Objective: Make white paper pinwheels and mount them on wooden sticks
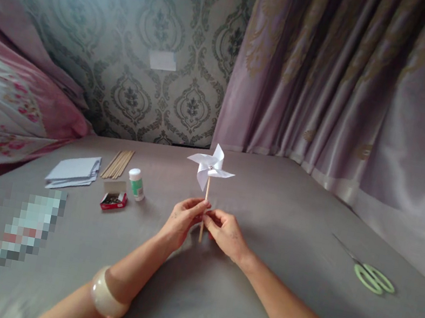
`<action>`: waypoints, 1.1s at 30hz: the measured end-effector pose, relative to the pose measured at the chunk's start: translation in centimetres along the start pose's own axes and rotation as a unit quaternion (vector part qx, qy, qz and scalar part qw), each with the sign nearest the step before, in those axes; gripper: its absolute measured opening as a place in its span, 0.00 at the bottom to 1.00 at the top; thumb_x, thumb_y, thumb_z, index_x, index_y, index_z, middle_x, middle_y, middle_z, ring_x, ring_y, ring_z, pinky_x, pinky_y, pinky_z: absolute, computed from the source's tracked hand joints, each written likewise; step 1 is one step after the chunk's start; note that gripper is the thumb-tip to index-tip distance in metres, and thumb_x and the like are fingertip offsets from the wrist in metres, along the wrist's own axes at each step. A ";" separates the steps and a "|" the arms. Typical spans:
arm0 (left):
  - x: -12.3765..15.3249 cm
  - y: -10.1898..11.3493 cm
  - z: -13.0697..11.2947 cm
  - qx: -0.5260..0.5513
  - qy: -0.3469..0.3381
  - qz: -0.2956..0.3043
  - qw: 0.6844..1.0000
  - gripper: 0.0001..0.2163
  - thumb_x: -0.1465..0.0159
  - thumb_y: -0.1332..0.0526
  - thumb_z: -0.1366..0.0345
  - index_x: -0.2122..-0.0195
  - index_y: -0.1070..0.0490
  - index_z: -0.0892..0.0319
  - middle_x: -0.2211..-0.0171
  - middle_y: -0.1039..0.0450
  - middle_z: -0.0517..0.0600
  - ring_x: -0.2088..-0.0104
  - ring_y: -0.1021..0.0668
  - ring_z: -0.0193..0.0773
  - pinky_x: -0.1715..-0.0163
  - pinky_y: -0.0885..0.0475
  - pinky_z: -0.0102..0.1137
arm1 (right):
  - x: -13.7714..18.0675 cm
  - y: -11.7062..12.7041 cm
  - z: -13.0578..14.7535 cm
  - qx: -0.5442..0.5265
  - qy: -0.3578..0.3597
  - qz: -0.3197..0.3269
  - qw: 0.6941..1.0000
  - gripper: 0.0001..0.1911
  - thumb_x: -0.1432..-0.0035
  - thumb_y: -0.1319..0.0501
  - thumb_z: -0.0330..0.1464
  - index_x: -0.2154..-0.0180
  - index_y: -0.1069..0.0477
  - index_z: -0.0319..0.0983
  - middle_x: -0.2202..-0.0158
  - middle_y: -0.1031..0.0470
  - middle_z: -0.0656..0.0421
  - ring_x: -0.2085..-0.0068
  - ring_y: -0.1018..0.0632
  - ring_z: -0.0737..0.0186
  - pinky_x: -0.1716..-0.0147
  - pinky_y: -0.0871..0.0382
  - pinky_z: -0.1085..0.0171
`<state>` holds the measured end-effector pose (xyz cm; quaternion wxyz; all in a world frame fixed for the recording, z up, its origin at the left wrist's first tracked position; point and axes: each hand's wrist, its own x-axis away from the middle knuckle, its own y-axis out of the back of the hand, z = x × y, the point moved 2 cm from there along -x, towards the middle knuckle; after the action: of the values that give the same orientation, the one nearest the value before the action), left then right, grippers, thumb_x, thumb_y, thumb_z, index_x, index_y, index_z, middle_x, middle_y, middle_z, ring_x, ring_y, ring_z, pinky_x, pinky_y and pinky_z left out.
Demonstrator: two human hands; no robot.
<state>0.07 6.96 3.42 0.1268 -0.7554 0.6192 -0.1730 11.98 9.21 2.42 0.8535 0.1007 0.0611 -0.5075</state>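
pinwheel (215,171) standing upright over the grey cloth (273,301), white blades (202,178) spread atop the stick (207,189)! left hand (181,218) pinching that stick, right hand (229,233) just below, fingers of both clamped on it. danger here: opposing twists could snap the stick, a sharp jerk could loosen the hub (211,168), and brushing knuckles might crease those blades.

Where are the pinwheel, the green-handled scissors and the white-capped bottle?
Pinwheel (211,168): head view, on the hub where the white vanes meet.
Green-handled scissors (359,264): head view, near where the blades join the handles.
White-capped bottle (136,185): head view, on the green label.
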 end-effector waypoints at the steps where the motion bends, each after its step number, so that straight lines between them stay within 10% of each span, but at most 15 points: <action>1: 0.1 -0.1 0.2 -0.013 0.006 0.012 1.000 0.18 0.55 0.28 0.58 0.68 0.24 0.65 0.69 0.22 0.55 0.71 0.23 0.35 0.68 0.30 0.28 | -0.2 0.2 -0.2 -0.001 0.006 -0.010 1.000 0.17 0.47 0.40 0.44 0.67 0.26 0.35 0.74 0.24 0.59 0.75 0.27 0.66 0.74 0.32 0.67; 9: -0.2 0.4 0.0 -0.054 -0.054 -0.014 0.997 0.19 0.58 0.28 0.54 0.70 0.21 0.64 0.74 0.24 0.53 0.70 0.25 0.35 0.67 0.32 0.29 | -0.7 1.1 0.8 0.162 0.045 -0.032 0.985 0.14 0.43 0.43 0.39 0.65 0.25 0.36 0.69 0.21 0.55 0.71 0.23 0.62 0.71 0.31 0.65; 15: -1.1 1.6 -0.1 -0.083 -0.116 -0.087 0.986 0.22 0.61 0.29 0.49 0.71 0.21 0.64 0.77 0.28 0.50 0.74 0.29 0.32 0.72 0.35 0.27 | -2.2 4.4 6.6 0.360 0.119 -0.222 0.898 0.17 0.41 0.46 0.34 0.52 0.30 0.36 0.69 0.21 0.56 0.71 0.23 0.61 0.67 0.33 0.65; 21: -1.0 1.5 0.0 -0.093 -0.129 -0.076 0.984 0.23 0.60 0.30 0.48 0.71 0.20 0.64 0.79 0.30 0.48 0.76 0.32 0.31 0.75 0.37 0.27 | -2.9 3.4 7.8 0.466 0.052 -0.164 0.868 0.31 0.44 0.46 0.29 0.39 0.44 0.31 0.67 0.20 0.53 0.63 0.21 0.56 0.63 0.34 0.64; 26: -1.2 1.7 0.1 -0.091 -0.128 -0.052 0.986 0.23 0.58 0.30 0.48 0.70 0.20 0.65 0.78 0.28 0.50 0.76 0.31 0.31 0.73 0.37 0.27 | -1.3 0.9 8.2 0.447 0.085 0.070 0.888 0.15 0.46 0.45 0.30 0.61 0.23 0.42 0.72 0.21 0.59 0.69 0.22 0.62 0.70 0.35 0.68; 33: -1.1 1.5 0.0 -0.109 -0.125 -0.066 0.984 0.22 0.59 0.30 0.49 0.71 0.20 0.64 0.79 0.31 0.48 0.76 0.34 0.31 0.74 0.38 0.27 | -3.8 4.4 11.9 0.515 0.066 -0.178 0.836 0.28 0.46 0.46 0.28 0.42 0.37 0.36 0.68 0.20 0.54 0.65 0.22 0.58 0.65 0.35 0.66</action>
<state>-1.40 7.72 2.68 0.1083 -0.8194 0.5626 -0.0166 14.12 11.71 15.23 0.5669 0.5465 -0.1359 -0.6012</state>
